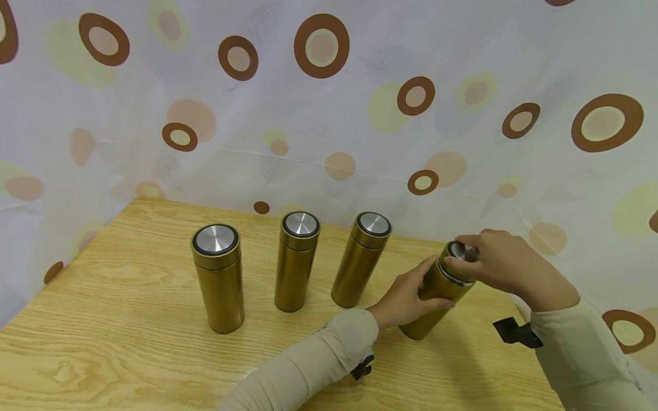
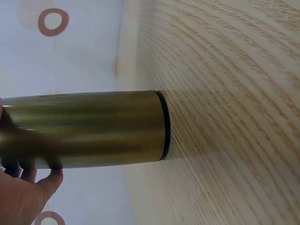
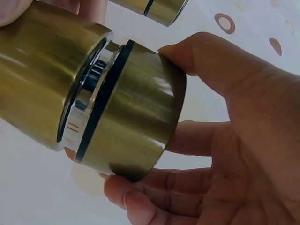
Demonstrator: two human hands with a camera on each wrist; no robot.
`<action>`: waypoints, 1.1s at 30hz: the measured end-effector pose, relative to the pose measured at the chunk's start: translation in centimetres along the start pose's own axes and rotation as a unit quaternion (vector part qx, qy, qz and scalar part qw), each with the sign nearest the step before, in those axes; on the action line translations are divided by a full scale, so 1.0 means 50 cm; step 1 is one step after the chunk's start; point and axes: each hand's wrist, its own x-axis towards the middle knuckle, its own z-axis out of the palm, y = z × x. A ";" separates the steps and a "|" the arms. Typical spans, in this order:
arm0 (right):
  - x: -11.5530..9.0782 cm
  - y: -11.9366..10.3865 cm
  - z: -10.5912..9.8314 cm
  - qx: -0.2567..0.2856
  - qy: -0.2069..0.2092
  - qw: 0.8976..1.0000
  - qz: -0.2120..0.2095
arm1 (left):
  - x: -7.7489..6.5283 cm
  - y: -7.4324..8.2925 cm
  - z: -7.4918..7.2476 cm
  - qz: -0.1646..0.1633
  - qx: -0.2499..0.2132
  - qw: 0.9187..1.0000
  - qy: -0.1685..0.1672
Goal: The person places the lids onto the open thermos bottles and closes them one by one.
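A gold thermos flask point(image 1: 437, 294) stands at the right of the table. My left hand point(image 1: 408, 294) grips its body just below the neck. On its gold lid point(image 3: 133, 110), which has a silver disc on top, the fingers and thumb of my right hand point(image 1: 496, 260) hold on from above. A strip of shiny steel neck point(image 3: 84, 103) shows between lid and body in the right wrist view. The flask's dark base rim point(image 2: 165, 125) meets the wood in the left wrist view, where the left fingers point(image 2: 52, 180) curl at the body's side.
Three more lidded gold flasks stand upright to the left: one at the far left point(image 1: 220, 279), another in the middle point(image 1: 295, 262), a third point(image 1: 360, 260) nearest my left hand. The wooden table point(image 1: 128, 319) ends at the back against a white curtain point(image 1: 288, 125) with brown rings.
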 end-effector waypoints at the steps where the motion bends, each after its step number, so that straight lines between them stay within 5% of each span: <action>1: -0.001 -0.001 0.000 0.001 0.003 1.000 0.001 | 0.000 0.000 0.000 0.000 0.000 1.000 0.000; 10: -0.004 -0.001 0.008 -0.011 0.025 0.999 0.025 | -0.004 0.003 -0.003 -0.014 0.002 1.000 0.000; 18: -0.009 0.002 0.002 -0.016 -0.005 0.999 0.027 | -0.004 0.007 -0.003 -0.016 0.003 1.000 -0.001; 27: -0.017 0.039 -0.029 0.052 -0.056 0.989 -0.127 | -0.003 0.008 -0.005 -0.024 0.005 1.000 0.002; 33: -0.012 0.045 -0.031 0.065 -0.079 0.984 -0.145 | -0.005 0.007 -0.003 -0.038 -0.001 0.999 -0.004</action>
